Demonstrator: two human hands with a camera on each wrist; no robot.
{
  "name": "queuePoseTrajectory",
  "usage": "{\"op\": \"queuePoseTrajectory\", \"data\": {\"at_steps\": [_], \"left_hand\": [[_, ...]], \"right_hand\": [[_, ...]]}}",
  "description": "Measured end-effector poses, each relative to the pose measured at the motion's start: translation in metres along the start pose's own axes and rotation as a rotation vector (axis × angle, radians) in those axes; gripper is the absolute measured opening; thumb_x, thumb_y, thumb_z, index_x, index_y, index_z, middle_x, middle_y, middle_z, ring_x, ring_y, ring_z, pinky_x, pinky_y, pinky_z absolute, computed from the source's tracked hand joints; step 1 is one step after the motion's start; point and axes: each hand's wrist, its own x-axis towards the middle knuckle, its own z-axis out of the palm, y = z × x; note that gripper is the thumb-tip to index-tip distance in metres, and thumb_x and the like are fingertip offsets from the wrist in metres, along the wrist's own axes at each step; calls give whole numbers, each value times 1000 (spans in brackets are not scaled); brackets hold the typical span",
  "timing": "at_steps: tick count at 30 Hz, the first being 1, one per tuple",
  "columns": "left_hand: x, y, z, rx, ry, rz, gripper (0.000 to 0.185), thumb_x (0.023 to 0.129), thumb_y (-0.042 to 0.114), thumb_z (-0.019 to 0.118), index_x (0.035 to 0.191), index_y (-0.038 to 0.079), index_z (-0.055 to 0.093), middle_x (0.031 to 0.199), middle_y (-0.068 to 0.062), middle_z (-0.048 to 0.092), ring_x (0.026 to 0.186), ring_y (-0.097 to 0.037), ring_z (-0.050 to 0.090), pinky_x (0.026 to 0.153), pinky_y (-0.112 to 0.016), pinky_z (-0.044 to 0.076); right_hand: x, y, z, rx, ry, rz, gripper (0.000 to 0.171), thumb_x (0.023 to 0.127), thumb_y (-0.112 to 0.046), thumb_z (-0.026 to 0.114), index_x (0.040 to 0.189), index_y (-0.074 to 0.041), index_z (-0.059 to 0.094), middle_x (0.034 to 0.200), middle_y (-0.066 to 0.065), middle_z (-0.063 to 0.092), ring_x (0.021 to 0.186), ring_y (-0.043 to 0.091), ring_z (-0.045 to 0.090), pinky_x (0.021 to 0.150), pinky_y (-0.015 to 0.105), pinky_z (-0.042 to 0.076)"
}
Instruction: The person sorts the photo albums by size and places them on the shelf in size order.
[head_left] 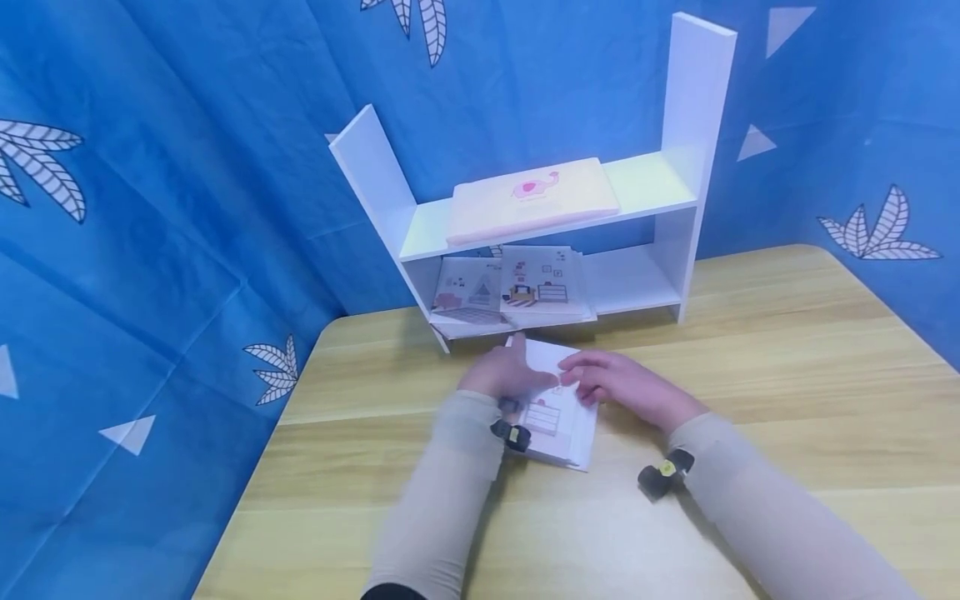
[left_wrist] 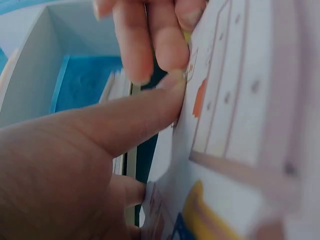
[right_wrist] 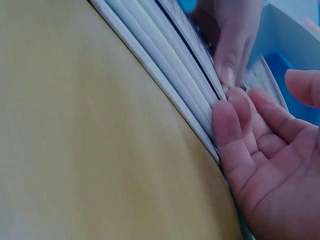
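Note:
A small stack of booklets (head_left: 556, 446) with a drawn chest of drawers on its top cover lies on the table. My left hand (head_left: 506, 372) rests over the stack's far left part, thumb stretched across the cover, forefinger at the far edge. In the left wrist view that thumb (left_wrist: 145, 115) reaches toward the right hand's fingertips. From the other side, my right hand (head_left: 618, 383) touches the stack's right edge with loosely bent fingers. The right wrist view has its fingertips (right_wrist: 227, 122) against the layered page edges (right_wrist: 165, 65), close to the left hand.
Behind the stack stands a white two-tier shelf (head_left: 697, 125). A pale pad with a pink elephant (head_left: 540, 200) lies on its upper board. Illustrated booklets (head_left: 543, 283) lean on the lower board. Blue patterned cloth (head_left: 187, 208) hangs behind the wooden table (head_left: 787, 350).

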Motion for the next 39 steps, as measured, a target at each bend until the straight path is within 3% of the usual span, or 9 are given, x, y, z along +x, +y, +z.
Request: {"op": "queuePoseTrajectory", "data": {"at_steps": [3, 6, 10, 14, 17, 22, 27, 33, 39], "left_hand": [[1, 13, 3, -103, -43, 21, 111, 80, 58, 78, 164, 19, 16, 124, -17, 65, 74, -28, 64, 63, -41, 54], [2, 20, 3, -180, -92, 55, 111, 80, 56, 78, 164, 22, 14, 142, -13, 57, 111, -28, 62, 93, -43, 51], [2, 19, 4, -259, -132, 126, 113, 83, 53, 77, 165, 23, 4, 165, -6, 26, 145, -29, 36, 118, -50, 27], [4, 7, 9, -401, -121, 196, 106, 87, 48, 76, 165, 26, 7, 150, -8, 48, 124, -29, 57, 113, -49, 35], [6, -5, 18, -490, -88, 200, 94, 90, 47, 73, 163, 27, 17, 134, -3, 58, 114, -23, 62, 111, -48, 38], [9, -20, 30, -472, -5, 158, 69, 89, 54, 71, 148, 25, 50, 124, 6, 65, 121, -19, 57, 111, -51, 37], [12, -26, 36, -441, -1, 224, 52, 87, 57, 72, 131, 31, 63, 112, 12, 67, 113, -17, 60, 108, -50, 40], [6, -33, 34, -451, -69, 309, 57, 87, 58, 72, 139, 41, 58, 123, 16, 63, 116, -12, 59, 106, -46, 44], [-2, -36, 27, -555, -287, 419, 80, 91, 42, 74, 157, 47, 29, 141, 1, 57, 103, -18, 69, 88, -38, 57]], "right_hand": [[-2, 2, -16, -30, 72, 30, 40, 102, -31, 58, 137, -10, 59, 118, 12, 66, 105, 32, 62, 89, 40, 56], [-4, 4, -31, -50, 127, 39, 40, 103, -28, 57, 137, -7, 58, 114, 14, 66, 101, 32, 60, 84, 38, 56], [-8, 3, -43, -66, 170, 58, 41, 103, -28, 56, 138, -6, 57, 113, 15, 65, 100, 32, 58, 83, 37, 54], [-14, -3, -52, -80, 193, 96, 41, 104, -27, 55, 139, -5, 56, 124, 15, 63, 109, 32, 59, 93, 37, 53], [-22, -11, -60, -42, 204, 119, 43, 106, -25, 50, 142, 0, 51, 137, 19, 57, 123, 35, 57, 102, 40, 50], [-32, -24, -69, 75, 191, 154, 53, 109, -31, 45, 150, 3, 39, 151, 25, 42, 138, 41, 43, 107, 49, 44], [-34, -23, -76, 196, 143, 145, 58, 110, -31, 40, 154, 6, 30, 153, 31, 36, 141, 47, 38, 107, 56, 41], [-32, -11, -81, 404, 76, 115, 60, 112, -29, 32, 157, 8, 16, 158, 34, 26, 143, 48, 32, 107, 55, 42], [-31, -9, -78, 340, 171, 126, 63, 111, -27, 38, 158, 6, 14, 157, 34, 25, 139, 45, 40, 105, 46, 47]]}}
